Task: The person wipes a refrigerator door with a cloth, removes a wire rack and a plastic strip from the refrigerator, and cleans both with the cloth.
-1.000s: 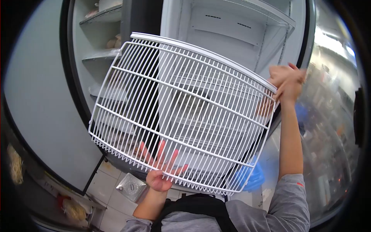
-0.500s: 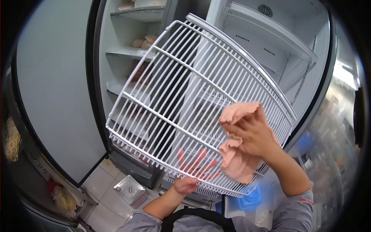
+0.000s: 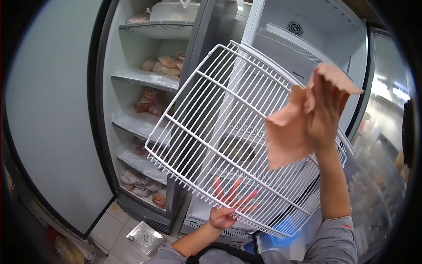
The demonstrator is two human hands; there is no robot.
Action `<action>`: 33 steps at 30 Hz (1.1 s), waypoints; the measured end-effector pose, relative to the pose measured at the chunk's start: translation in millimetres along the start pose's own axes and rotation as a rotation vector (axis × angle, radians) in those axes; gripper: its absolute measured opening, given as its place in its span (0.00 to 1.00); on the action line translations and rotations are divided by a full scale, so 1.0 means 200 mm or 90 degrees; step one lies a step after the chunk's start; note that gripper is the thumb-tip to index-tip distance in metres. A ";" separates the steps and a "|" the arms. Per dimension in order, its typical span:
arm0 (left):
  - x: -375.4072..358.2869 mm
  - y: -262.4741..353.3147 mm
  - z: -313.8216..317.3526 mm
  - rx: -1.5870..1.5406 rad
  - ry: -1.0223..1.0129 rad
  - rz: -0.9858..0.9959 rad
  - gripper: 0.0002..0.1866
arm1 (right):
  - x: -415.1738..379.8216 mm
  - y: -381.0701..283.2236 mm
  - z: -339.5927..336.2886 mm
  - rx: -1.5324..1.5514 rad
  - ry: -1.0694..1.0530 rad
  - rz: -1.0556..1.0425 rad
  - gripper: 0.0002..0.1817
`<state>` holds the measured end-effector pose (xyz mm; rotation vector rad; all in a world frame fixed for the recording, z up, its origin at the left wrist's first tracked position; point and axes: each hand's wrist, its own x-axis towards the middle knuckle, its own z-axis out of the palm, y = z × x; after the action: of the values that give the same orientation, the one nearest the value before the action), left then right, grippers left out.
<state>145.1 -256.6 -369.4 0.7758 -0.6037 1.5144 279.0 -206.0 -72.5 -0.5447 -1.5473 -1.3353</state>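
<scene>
A white wire fridge shelf (image 3: 194, 133) is held up at a tilt in front of me. My left hand (image 3: 223, 217) grips its lower edge, thumb on the near side and spread fingers showing through the wires from behind. Over the shelf's right part, my right hand (image 3: 324, 123) is raised with a pink cloth (image 3: 286, 140). The cloth drapes down on the left of the palm and folds over the fingertips. It covers some of the wires in this view.
Behind the shelf stands an open white fridge compartment (image 3: 281, 57) with another rack. To the left, an open freezer holds bagged meat (image 3: 151, 102) on frosted shelves, its grey door (image 3: 48, 110) swung wide. A metal lidded tin (image 3: 144, 238) sits on the tiled floor (image 3: 105, 231).
My right hand has lifted up and to the right with the cloth, its palm turning edge-on. The wire shelf and left hand sit lower and further right in view.
</scene>
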 end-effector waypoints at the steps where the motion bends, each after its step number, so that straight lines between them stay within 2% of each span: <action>1: -0.01 -0.01 -0.01 -0.006 -0.008 -0.002 0.52 | 0.04 0.02 -0.02 -0.077 -0.035 0.036 0.29; 2: -0.01 -0.02 -0.04 -0.018 -0.016 -0.007 0.52 | 0.05 0.09 0.03 -0.078 -0.066 0.015 0.28; 4: -0.01 -0.03 -0.11 -0.044 -0.062 0.000 0.52 | 0.09 0.14 0.09 0.224 -0.233 0.201 0.23; 5: -0.01 -0.03 -0.13 -0.052 -0.065 -0.002 0.52 | 0.12 0.16 0.10 0.216 -0.235 0.199 0.23; 7: -0.01 -0.04 -0.14 -0.061 -0.069 0.022 0.52 | 0.21 0.16 0.05 0.290 -0.409 0.229 0.19; 8: 0.00 -0.04 -0.13 -0.047 -0.073 0.025 0.51 | 0.23 0.18 0.06 0.284 -0.412 0.229 0.19; 10: 0.01 -0.04 -0.14 -0.055 -0.076 0.053 0.49 | 0.23 0.25 0.06 0.386 -0.507 0.193 0.17; 13: 0.03 0.07 -0.15 -0.115 -0.054 0.145 0.46 | 0.19 0.31 0.02 0.376 -0.567 0.174 0.16; 16: 0.03 0.19 -0.18 -0.132 -0.051 0.166 0.45 | 0.12 0.40 -0.06 0.309 -0.643 0.196 0.16; 20: -0.02 0.26 -0.17 -0.044 -0.114 0.148 0.44 | -0.10 0.52 -0.14 0.270 -0.659 0.245 0.16; 21: -0.02 0.27 -0.15 -0.043 -0.146 0.145 0.43 | -0.17 0.56 -0.16 0.285 -0.613 0.264 0.16; 22: -0.04 0.30 -0.15 -0.050 -0.094 0.129 0.41 | -0.22 0.59 -0.18 0.297 -0.566 0.282 0.16; 24: -0.02 0.38 -0.08 -0.005 -0.204 0.114 0.39 | -0.30 0.63 -0.24 0.325 -0.560 0.298 0.16; 26: -0.13 0.47 -0.11 0.054 -0.141 0.090 0.37 | -0.35 0.62 -0.27 0.333 -0.533 0.285 0.16; 28: -0.16 0.52 -0.02 0.067 -0.181 0.119 0.34 | -0.38 0.64 -0.28 0.367 -0.573 0.320 0.18; 30: -0.28 0.64 -0.05 0.100 -0.170 0.095 0.34 | -0.42 0.66 -0.26 0.449 -0.547 0.288 0.18; 32: -0.31 0.67 0.03 0.012 -0.191 0.111 0.35 | -0.43 0.67 -0.22 0.478 -0.551 0.278 0.18; 33: -0.30 0.69 0.10 0.031 -0.220 0.083 0.34 | -0.43 0.67 -0.20 0.505 -0.548 0.259 0.18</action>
<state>10.2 -323.2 -393.3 1.0649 -0.8895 1.5286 440.3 -182.3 -86.7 -0.8967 -2.2968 -0.0697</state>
